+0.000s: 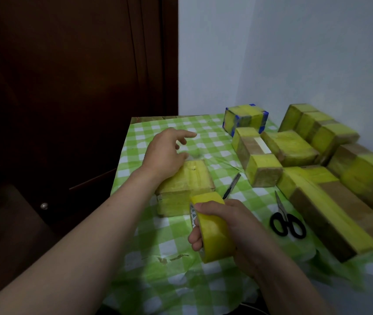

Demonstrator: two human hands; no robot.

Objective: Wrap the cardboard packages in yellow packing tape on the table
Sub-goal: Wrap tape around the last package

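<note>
A small cardboard package [187,183] covered in yellow tape lies on the green checked tablecloth [215,144], close to the table's left edge. My left hand [167,153] hovers over its far left corner with the fingers loosely spread, and the wrist hides part of the package's top. My right hand [226,228] grips a roll of yellow packing tape [211,228] just in front of the package, with the fingers curled through its core.
Several taped packages [290,148] crowd the right side of the table, one with blue corners [245,118] at the back. A utility knife [232,186] and black-handled scissors [286,220] lie between them and my right hand. A dark wooden door stands to the left.
</note>
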